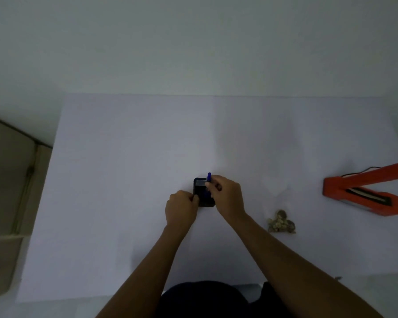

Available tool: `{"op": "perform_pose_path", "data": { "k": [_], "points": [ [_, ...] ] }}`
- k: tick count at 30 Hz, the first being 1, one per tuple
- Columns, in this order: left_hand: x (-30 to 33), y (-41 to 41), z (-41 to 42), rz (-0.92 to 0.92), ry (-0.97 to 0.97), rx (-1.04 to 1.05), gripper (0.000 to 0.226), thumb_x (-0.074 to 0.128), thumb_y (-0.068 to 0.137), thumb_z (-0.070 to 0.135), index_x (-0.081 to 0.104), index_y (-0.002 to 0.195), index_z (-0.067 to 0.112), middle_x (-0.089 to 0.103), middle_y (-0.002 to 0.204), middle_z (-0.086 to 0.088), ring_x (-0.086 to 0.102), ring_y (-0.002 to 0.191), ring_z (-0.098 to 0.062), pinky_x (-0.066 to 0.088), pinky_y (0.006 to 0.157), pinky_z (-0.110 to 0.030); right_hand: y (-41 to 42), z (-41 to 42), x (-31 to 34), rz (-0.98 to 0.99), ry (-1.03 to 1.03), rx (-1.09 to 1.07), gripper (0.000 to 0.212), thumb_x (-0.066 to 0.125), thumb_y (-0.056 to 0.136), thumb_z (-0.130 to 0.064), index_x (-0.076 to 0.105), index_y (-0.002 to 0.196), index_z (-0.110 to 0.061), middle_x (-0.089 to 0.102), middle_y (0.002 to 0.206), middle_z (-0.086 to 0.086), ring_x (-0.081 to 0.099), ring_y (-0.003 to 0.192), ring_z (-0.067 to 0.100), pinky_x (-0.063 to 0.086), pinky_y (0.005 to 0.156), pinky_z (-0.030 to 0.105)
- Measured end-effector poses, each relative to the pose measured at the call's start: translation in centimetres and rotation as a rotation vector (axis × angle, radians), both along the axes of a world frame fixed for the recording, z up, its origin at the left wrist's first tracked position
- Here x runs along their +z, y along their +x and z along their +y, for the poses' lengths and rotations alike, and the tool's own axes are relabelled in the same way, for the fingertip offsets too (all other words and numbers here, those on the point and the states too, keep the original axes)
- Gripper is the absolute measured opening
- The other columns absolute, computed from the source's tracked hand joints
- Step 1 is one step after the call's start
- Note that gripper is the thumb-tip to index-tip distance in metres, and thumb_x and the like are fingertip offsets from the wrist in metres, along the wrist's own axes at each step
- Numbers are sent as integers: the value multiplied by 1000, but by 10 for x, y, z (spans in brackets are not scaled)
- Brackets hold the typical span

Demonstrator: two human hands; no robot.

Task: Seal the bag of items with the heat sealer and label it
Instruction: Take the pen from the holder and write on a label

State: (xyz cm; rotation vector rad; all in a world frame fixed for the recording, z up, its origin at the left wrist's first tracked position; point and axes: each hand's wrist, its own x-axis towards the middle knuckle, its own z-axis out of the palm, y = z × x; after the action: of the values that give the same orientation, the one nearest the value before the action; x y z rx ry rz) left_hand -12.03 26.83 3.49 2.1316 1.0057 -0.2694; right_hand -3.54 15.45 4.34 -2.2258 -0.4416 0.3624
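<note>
Possibly the label [203, 192], pinched by the left hand [182, 208], gets smeared if the pen [209, 177], gripped by the right hand [228, 195], slips.

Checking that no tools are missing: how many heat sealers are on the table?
1. The orange heat sealer lies at the table's right edge, its arm raised open, right of the bag of items. Its far end runs out of frame, so anything beyond is unseen.

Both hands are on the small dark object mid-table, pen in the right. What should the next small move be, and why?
Probably bring the blue pen tip down and write, though its tip is hidden. The left hand already steadies the dark object, the right hand grips the pen over it, and the bag of items lies untouched beside.
</note>
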Motion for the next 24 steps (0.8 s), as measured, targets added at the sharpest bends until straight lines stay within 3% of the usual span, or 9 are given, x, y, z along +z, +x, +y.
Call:
{"op": "perform_pose_path", "data": {
  "k": [5,8,11,15,17,19,21,24],
  "points": [
    [5,2,23,-33,44,56,35,59,94,29,72,68,10,65,57,-2,56,47,-12,42,44,-22,11,-12,47,231,382,-318,24,71,93,-17,65,115,-12,76,88,6,63,63,10,52,60,19],
    [5,8,35,-31,70,74,35,59,93,30,72,68,11,66,58,-3,61,51,-18,54,51,-30,17,-25,59,466,607,-477,33,70,92,-10,48,117,-11,76,89,16,51,55,17,44,49,24],
    [2,14,39,-20,78,62,37,59,93,30,68,62,12,64,56,-4,62,52,-21,51,50,-28,19,-36,60,646,732,-501,11,59,97,-5,60,106,-12,75,95,16,45,58,18,35,48,26],
    [-2,16,38,-6,64,43,36,59,93,31,70,64,12,67,59,-4,65,54,-20,56,55,-31,14,-44,55,870,892,-482,31,47,97,0,68,118,-9,72,104,13,53,62,15,39,50,23],
    [-4,15,39,3,46,46,36,60,93,32,70,65,12,67,58,-5,66,55,-21,58,59,-35,10,-43,55,921,880,-475,26,52,94,-1,69,112,-11,72,99,13,52,58,14,36,47,22],
    [-3,13,41,40,63,24,43,59,93,37,62,59,10,62,55,-3,62,52,-20,57,58,-33,5,-40,56,909,800,-455,13,61,95,-22,68,97,-11,70,84,12,51,53,15,34,45,23],
    [7,13,43,50,140,-23,50,56,94,47,53,58,12,56,54,0,57,53,-21,47,54,-29,1,-38,55,894,754,-442,37,56,97,-42,69,84,-10,67,71,12,48,48,15,30,44,24],
    [41,11,38,-207,88,-123,35,56,94,49,73,89,18,70,77,3,64,68,-15,51,63,-28,-2,-34,55,864,720,-433,54,47,101,-48,68,72,-8,59,56,10,39,42,13,24,43,24]
  ]
}}
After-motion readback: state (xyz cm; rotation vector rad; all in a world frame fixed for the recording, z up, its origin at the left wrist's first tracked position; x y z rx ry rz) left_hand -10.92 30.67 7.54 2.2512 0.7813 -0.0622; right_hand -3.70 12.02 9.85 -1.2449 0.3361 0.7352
